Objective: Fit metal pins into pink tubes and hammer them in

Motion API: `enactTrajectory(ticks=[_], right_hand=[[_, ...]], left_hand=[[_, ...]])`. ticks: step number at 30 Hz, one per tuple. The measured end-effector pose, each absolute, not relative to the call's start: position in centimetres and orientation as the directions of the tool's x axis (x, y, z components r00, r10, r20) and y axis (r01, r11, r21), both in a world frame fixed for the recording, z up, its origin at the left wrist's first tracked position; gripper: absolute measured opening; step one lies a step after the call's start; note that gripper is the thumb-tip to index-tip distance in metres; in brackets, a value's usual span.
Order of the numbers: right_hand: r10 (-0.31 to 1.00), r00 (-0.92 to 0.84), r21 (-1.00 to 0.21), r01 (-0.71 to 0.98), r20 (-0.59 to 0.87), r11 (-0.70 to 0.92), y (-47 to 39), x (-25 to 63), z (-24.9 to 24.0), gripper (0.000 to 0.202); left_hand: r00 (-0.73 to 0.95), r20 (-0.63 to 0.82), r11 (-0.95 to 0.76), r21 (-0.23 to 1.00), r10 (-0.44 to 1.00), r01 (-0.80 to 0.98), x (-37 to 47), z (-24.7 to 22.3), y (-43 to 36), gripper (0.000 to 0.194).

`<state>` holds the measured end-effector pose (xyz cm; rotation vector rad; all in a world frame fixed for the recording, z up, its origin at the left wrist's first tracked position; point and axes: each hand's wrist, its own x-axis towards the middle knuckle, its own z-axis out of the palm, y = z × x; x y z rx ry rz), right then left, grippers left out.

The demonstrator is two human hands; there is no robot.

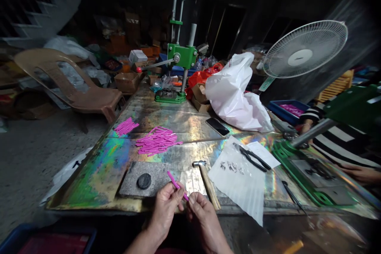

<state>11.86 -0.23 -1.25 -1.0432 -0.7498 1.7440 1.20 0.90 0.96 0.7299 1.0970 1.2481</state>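
Between my two hands, just over the table's front edge, is a thin pink tube. My left hand pinches it around the middle, with its upper end sticking out above the fingers. The fingers of my right hand are closed at its lower end. A stone block with a round black disc on it lies beside my left hand. Past my right hand rests a hammer with a wooden handle. Farther back lie a large pile of pink tubes and a smaller bundle.
A white sheet holds black-handled pliers and small metal pieces. Behind are a phone, a white plastic bag and a green press. Another green press stands right, near a person in a striped top.
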Motion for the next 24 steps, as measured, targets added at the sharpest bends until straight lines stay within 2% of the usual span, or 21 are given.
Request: enactTrajectory(ticks=[5, 12, 20, 24], right_hand=[[0.932, -0.198, -0.84, -0.404, -0.305, -0.361, -0.1, 11.7, -1.3, 0.033], [0.928, -0.251, -0.899, -0.274, -0.277, -0.343, -0.1, 11.5, -1.5, 0.035], [0.932, -0.139, -0.892, -0.274, -0.334, -0.361, -0.7, 12.6, -2.1, 0.034], [0.921, -0.113, -0.874, -0.288, -0.374, -0.39, -1.1, 13.1, -2.5, 0.034]], left_hand=[[-0.041, -0.265, 0.229, 0.894, 0.963, -0.384, 1.0, 1.1, 1.0, 0.024], [-0.056, -0.239, 0.197, 0.894, 0.969, -0.401, 0.1, 1.7, 0.8, 0.025], [-0.394, -0.043, -0.038, 0.98, 0.918, -0.197, -6.6, 2.7, 2.1, 0.014], [-0.468, 0.003, -0.065, 0.991, 0.884, -0.116, -9.0, 2.1, 2.1, 0.013]])
